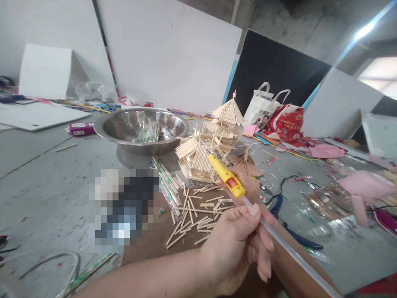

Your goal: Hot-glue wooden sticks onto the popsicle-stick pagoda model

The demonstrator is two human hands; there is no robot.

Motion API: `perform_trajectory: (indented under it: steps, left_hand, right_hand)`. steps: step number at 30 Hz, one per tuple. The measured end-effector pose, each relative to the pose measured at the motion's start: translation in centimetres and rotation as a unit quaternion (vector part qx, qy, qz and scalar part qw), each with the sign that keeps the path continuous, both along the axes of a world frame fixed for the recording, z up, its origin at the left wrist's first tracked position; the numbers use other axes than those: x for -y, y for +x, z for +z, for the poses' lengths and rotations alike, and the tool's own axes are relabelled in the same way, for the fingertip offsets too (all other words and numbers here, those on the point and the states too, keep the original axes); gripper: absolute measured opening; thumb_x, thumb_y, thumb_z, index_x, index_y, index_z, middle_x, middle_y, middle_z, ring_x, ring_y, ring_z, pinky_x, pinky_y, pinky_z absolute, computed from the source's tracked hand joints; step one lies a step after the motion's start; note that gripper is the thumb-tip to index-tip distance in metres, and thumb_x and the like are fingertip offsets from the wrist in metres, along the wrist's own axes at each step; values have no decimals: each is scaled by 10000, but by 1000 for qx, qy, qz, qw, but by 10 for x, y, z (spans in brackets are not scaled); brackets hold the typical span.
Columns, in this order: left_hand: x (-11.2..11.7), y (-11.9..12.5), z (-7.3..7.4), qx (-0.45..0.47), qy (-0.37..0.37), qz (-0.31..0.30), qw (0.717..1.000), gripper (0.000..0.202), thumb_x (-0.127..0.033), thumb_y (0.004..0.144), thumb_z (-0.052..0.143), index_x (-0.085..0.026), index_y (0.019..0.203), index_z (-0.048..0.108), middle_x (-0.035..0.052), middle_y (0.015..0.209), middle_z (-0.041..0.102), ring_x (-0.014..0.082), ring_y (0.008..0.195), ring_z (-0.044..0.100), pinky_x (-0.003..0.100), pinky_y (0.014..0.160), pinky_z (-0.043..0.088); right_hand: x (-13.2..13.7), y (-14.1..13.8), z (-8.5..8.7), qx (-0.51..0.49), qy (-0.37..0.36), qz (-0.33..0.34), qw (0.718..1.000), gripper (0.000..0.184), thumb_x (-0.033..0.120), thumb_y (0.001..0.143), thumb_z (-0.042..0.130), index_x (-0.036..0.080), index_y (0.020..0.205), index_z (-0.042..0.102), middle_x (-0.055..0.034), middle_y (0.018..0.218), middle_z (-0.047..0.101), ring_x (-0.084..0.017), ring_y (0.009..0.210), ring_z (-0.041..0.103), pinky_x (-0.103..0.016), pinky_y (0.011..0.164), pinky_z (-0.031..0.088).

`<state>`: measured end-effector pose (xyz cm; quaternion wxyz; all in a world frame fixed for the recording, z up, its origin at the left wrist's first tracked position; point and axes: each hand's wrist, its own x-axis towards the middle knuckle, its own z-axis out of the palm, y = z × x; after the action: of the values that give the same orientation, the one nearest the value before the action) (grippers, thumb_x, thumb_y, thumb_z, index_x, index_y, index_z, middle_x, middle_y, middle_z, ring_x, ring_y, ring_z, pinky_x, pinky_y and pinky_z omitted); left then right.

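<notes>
Pinching a translucent glue stick (291, 249), the left hand (235, 231) has fingers shut; the right hand (249, 182) grips a yellow glue gun (221, 169); the stick pavilion (201, 159) seems mostly built; loose sticks (205, 226) lie unused.

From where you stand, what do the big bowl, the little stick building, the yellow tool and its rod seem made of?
Bowl: polished metal, perhaps stainless steel; it shows bright reflections.
Stick building: probably bare wood; pale, matte sticks.
Yellow tool: likely hard plastic; opaque, moulded-looking casing.
Rod: perhaps glue or soft plastic; smooth, cloudy, translucent.
</notes>
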<state>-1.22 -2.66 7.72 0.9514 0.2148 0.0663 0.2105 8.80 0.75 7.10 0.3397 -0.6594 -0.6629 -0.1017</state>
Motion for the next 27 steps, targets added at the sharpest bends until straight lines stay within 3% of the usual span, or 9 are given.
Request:
perform_trajectory:
  steps: [12, 21, 24, 27]
  left_hand:
    - [-1, -1, 2, -20, -17, 57, 998, 233, -323, 751, 488, -109, 680, 545, -19, 440, 517, 76, 253, 450, 146, 233, 311]
    - [-6, 1, 0, -77, 29, 96, 992, 277, -368, 687, 556, -121, 586, 480, -25, 420, 505, 58, 229, 403, 148, 229, 282]
    - [-7, 0, -3, -76, 90, 65, 991, 298, -399, 659, 573, -128, 581, 476, -17, 433, 517, 64, 253, 420, 153, 244, 283]
    - [-10, -1, -12, -107, 175, -9, 979, 300, -415, 655, 566, -123, 623, 504, -4, 479, 539, 50, 281, 418, 155, 275, 293]
  right_hand:
    - [-2, 2, -6, 31, 40, 14, 999, 253, 282, 723, 479, 148, 923, 557, -102, 860, 640, -200, 762, 599, -258, 685, 417]
    - [0, -5, 0, 1, -12, -7, 1000, 271, 351, 706, 491, 178, 908, 543, -78, 868, 635, -193, 753, 587, -260, 667, 406]
    - [1, 0, 8, -41, -53, -15, 998, 294, 401, 694, 496, 180, 880, 547, -71, 786, 635, -196, 705, 583, -272, 624, 413]
    - [-3, 19, 19, -87, -98, -1, 991, 285, 443, 706, 472, 200, 821, 567, -39, 758, 634, -173, 666, 571, -263, 581, 417]
